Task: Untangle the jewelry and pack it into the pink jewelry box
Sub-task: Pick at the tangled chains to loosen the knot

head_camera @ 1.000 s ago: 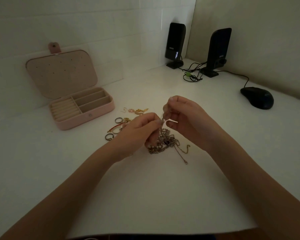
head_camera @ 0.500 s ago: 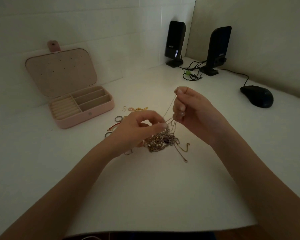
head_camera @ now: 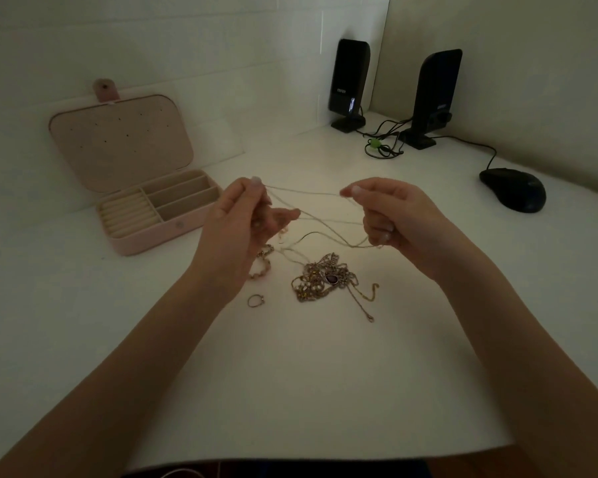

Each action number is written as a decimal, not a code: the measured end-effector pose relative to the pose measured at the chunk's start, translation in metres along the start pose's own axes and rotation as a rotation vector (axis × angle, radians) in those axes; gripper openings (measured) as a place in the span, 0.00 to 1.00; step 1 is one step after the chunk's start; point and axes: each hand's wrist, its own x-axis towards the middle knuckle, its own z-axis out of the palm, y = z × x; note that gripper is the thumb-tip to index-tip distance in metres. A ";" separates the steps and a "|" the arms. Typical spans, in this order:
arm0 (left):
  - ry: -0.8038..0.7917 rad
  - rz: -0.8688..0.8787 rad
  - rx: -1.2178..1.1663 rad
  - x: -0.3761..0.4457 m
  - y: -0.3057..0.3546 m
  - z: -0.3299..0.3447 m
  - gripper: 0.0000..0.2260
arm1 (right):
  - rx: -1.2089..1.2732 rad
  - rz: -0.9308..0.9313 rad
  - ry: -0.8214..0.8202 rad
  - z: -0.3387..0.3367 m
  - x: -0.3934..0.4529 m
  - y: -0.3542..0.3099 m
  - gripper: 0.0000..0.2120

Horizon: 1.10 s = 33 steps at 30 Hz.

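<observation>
We pinch the thin chain (head_camera: 301, 193) taut left to right between left hand (head_camera: 246, 222) and right hand (head_camera: 390, 215); its loops trail nearward to the tangle (head_camera: 325, 277).

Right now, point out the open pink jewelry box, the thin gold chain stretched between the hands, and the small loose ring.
open pink jewelry box (head_camera: 145, 243): head view, front wall.
thin gold chain (head_camera: 304, 192): head view, taut top strand.
small loose ring (head_camera: 255, 301): head view, band.

Bare forearms (head_camera: 145, 367); no sleeves
</observation>
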 end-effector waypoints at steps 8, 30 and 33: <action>-0.016 -0.099 -0.060 -0.005 0.006 0.002 0.13 | -0.457 -0.060 0.053 -0.003 0.002 0.006 0.08; -0.263 -0.221 -0.108 -0.010 -0.003 0.007 0.11 | -0.591 -0.540 0.108 0.039 -0.010 0.015 0.15; -0.273 -0.214 -0.052 -0.010 -0.006 0.006 0.11 | -0.629 -0.537 0.169 0.040 -0.009 0.018 0.11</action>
